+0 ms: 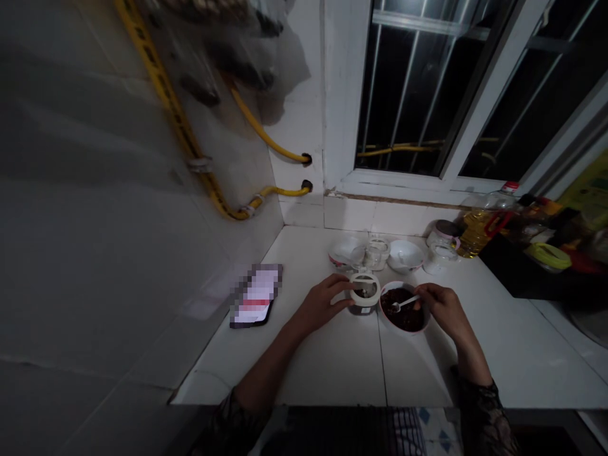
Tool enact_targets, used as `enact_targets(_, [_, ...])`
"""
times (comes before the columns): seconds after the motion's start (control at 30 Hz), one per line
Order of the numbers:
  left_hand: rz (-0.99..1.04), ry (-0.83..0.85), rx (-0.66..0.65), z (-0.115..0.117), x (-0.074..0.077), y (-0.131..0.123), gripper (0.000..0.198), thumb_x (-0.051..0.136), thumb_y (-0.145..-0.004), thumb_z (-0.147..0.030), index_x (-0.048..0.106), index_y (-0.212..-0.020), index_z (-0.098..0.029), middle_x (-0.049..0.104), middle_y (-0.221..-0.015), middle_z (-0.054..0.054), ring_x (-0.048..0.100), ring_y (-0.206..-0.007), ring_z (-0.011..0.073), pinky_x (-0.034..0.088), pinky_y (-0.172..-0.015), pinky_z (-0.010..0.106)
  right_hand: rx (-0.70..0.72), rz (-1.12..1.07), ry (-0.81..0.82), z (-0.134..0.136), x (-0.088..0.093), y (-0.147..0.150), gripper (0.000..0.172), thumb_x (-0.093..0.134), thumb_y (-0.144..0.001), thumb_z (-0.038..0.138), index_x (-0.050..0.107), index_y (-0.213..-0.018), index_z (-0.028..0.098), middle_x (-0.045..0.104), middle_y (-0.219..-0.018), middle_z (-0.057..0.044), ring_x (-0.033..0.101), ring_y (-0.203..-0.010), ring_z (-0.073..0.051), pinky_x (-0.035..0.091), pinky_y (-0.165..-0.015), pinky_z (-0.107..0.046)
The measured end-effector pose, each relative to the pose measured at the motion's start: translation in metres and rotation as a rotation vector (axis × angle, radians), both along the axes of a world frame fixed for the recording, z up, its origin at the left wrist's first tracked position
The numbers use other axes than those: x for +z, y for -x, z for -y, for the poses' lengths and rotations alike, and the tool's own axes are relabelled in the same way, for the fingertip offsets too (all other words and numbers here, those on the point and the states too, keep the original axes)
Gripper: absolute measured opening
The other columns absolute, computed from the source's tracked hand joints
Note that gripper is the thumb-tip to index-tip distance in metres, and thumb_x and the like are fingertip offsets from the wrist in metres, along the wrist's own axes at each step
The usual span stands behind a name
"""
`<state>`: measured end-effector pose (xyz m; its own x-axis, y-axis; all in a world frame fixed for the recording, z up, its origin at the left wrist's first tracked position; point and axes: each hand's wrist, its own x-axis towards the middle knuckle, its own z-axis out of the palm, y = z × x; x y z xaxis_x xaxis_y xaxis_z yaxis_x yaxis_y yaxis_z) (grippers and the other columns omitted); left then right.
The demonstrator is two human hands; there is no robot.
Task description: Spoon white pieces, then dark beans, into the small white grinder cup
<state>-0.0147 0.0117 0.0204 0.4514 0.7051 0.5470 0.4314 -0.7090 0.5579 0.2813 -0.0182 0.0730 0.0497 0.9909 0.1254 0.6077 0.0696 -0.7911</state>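
My left hand (323, 304) grips the left side of a small clear jar (365, 309) with a pale rim, fingers at its top edge and thumb lower down. Some contents show inside the jar, too dim to name. Close beside it on the right stands a bowl (387, 322) filled with dark reddish-brown sauce (401, 320). In my right hand (444, 307) a small white spoon (406, 303) is pinched by its handle, its head over the sauce. The fingertips of that hand are above the bowl's right rim.
Behind the jar stand two white bowls (405, 253) and several clear jars (378, 252). A phone (256, 297) with a lit screen lies at the left by the wall. At the right are an oil bottle (475, 231) and a dark box (503, 269) of condiments.
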Motion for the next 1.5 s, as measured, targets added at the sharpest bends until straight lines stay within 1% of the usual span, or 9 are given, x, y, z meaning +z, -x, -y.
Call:
enact_targets(0.1, [-0.001,-0.005,-0.002,0.0,0.001,0.0,0.025,0.059,-0.093,-0.037,0.064,-0.114,-0.024,0.062,-0.114,0.007,0.064,-0.106,0.0188,0.054,-0.092,0.033,-0.086,-0.17,0.009,-0.002,0.0,-0.007,0.032,0.06,-0.071,0.049,0.067,-0.072,0.018,0.068,-0.053,-0.004,0.049,-0.046,-0.015,0.039,-0.049,-0.027])
enact_targets(0.2, [0.008,-0.02,0.002,0.0,0.001,0.0,0.025,0.059,-0.093,-0.036,0.064,-0.114,-0.023,0.062,-0.113,0.007,0.064,-0.105,0.0187,0.054,-0.092,0.033,-0.134,-0.311,0.066,-0.002,-0.001,-0.01,0.036,0.066,-0.063,0.052,0.067,-0.072,0.017,0.065,-0.051,-0.002,0.03,-0.035,-0.008,0.023,-0.04,-0.025])
enact_targets(0.27, [0.008,-0.029,0.001,0.0,0.001,-0.001,0.026,0.059,-0.093,-0.037,0.064,-0.114,-0.023,0.062,-0.113,0.008,0.064,-0.105,0.0188,0.054,-0.091,0.033,-0.145,-0.374,0.095,-0.002,-0.002,-0.01,0.037,0.068,-0.059,0.052,0.066,-0.071,0.017,0.065,-0.051,-0.003,0.026,-0.035,-0.007,0.016,-0.039,-0.024])
enact_targets(0.5, [0.008,-0.026,0.004,0.0,0.001,-0.001,0.025,0.059,-0.093,-0.037,0.064,-0.113,-0.024,0.063,-0.113,0.007,0.065,-0.104,0.0192,0.055,-0.09,0.035,-0.152,-0.456,0.109,-0.004,-0.006,-0.01,0.038,0.07,-0.058,0.053,0.066,-0.072,0.017,0.065,-0.051,-0.003,0.026,-0.035,-0.007,0.016,-0.038,-0.024])
enact_targets(0.67, [0.004,-0.027,0.003,0.0,0.001,0.0,0.025,0.059,-0.092,-0.036,0.064,-0.113,-0.023,0.062,-0.114,0.008,0.064,-0.105,0.0199,0.055,-0.09,0.035,-0.083,-0.154,-0.081,0.002,-0.007,-0.004,0.034,0.061,-0.074,0.053,0.066,-0.073,0.019,0.066,-0.054,-0.003,0.053,-0.051,-0.017,0.041,-0.054,-0.028])
enact_targets(0.77, [0.005,-0.029,0.002,0.0,0.0,0.0,0.025,0.059,-0.093,-0.037,0.064,-0.114,-0.024,0.062,-0.114,0.007,0.064,-0.105,0.0197,0.055,-0.09,0.034,0.036,-0.015,-0.065,0.004,-0.008,0.006,0.034,0.054,-0.082,0.051,0.067,-0.077,0.02,0.069,-0.06,-0.003,0.059,-0.058,-0.019,0.043,-0.059,-0.029])
enact_targets(0.97, [0.013,-0.056,-0.008,-0.001,-0.001,0.0,0.026,0.057,-0.094,-0.039,0.063,-0.113,-0.024,0.062,-0.112,0.006,0.064,-0.103,0.0182,0.055,-0.089,0.034,-0.014,-0.152,0.02,0.0,-0.005,0.009,0.041,0.059,-0.072,0.058,0.066,-0.072,0.018,0.067,-0.054,-0.004,0.051,-0.05,-0.016,0.037,-0.051,-0.027])
enact_targets(1.17, [0.008,-0.033,0.006,-0.001,-0.002,-0.001,0.025,0.059,-0.093,-0.038,0.064,-0.113,-0.023,0.062,-0.113,0.007,0.064,-0.104,0.0185,0.054,-0.09,0.032,-0.165,-0.381,0.076,-0.003,-0.001,-0.005,0.039,0.069,-0.058,0.053,0.066,-0.071,0.016,0.064,-0.05,-0.003,0.028,-0.037,-0.008,0.017,-0.04,-0.025])
enact_targets(1.5, [0.017,-0.025,0.001,-0.001,-0.001,-0.001,0.026,0.059,-0.093,-0.039,0.064,-0.113,-0.024,0.063,-0.113,0.007,0.065,-0.103,0.0184,0.055,-0.089,0.033,-0.197,-0.499,0.058,-0.007,-0.015,-0.009,0.038,0.074,-0.057,0.051,0.069,-0.068,0.015,0.063,-0.046,-0.004,0.027,-0.034,-0.006,0.013,-0.037,-0.023])
